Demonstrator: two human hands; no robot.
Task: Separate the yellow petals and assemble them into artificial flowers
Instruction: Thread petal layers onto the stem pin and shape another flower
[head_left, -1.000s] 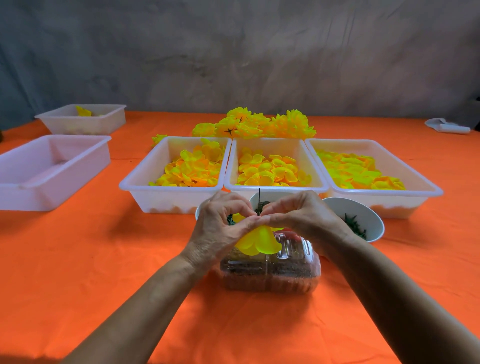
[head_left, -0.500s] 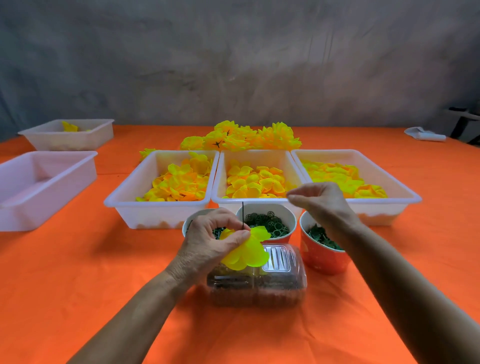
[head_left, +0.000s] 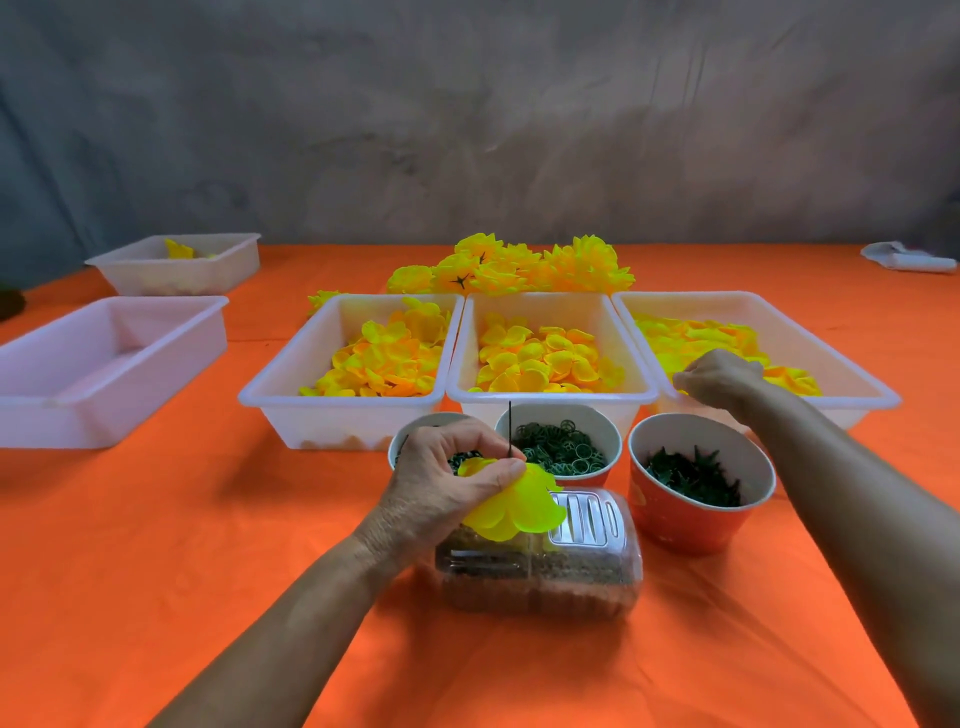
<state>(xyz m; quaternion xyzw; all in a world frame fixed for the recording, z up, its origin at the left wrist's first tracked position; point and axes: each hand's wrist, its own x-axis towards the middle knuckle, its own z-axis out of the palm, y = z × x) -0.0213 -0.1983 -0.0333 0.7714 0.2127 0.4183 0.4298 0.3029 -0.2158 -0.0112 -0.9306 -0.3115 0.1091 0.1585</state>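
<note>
Head view, the only view. A half-built flower (head_left: 511, 501) is pinched in the left hand (head_left: 451, 480), fingers curled round the petal stack, thin dark stem wire (head_left: 509, 428) pointing up. Probably held that way so the next petal can be threaded down from the top.

The right hand (head_left: 719, 378) is reached into the right tray (head_left: 831, 349), fingers curled down onto the loose yellow petals (head_left: 691, 338). Whether a petal is actually pinched cannot be told.

Three petal trays are lined up across the counter (head_left: 156, 545), likely sorted by size. Cups of green rings (head_left: 558, 452) and green calyx pieces (head_left: 693, 475) are set just in front, within easy reach. Finished flowers (head_left: 519, 267) are heaped behind the trays, out of the work zone. A clear plastic box (head_left: 540, 566) sits under the left hand.
</note>
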